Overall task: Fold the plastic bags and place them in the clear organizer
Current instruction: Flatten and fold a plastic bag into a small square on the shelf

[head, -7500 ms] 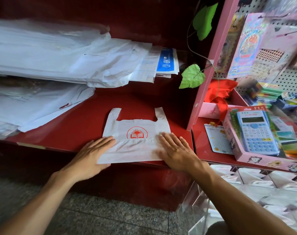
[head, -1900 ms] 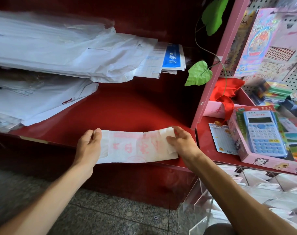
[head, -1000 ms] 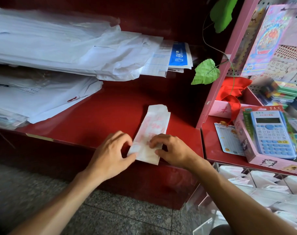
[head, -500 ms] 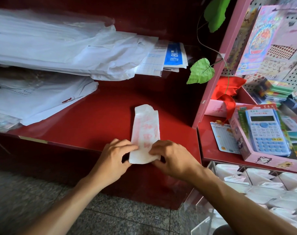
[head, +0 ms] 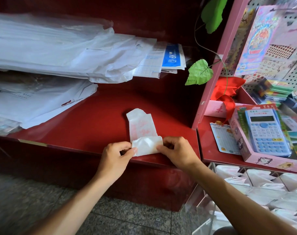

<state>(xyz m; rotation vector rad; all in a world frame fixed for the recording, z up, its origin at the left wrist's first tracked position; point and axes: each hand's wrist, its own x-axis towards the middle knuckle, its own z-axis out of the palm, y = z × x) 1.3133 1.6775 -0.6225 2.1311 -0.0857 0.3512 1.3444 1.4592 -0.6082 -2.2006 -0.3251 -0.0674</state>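
Red surface (head: 93, 119) carries the plastic bag (head: 141, 129) at its near edge; my left hand (head: 115, 156) and right hand (head: 176, 152) each pinch the near fold, and I fear that slick plastic springing open before reaching the clear organizer (head: 256, 187)

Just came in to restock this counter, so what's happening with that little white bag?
A person is folding a white plastic bag with red print on the red counter. It is already a narrow strip; the left hand and right hand each pinch a side of its near end, which is turned up over the strip. The clear organizer at lower right already holds folded bags. A pile of unfolded bags lies at the back left.
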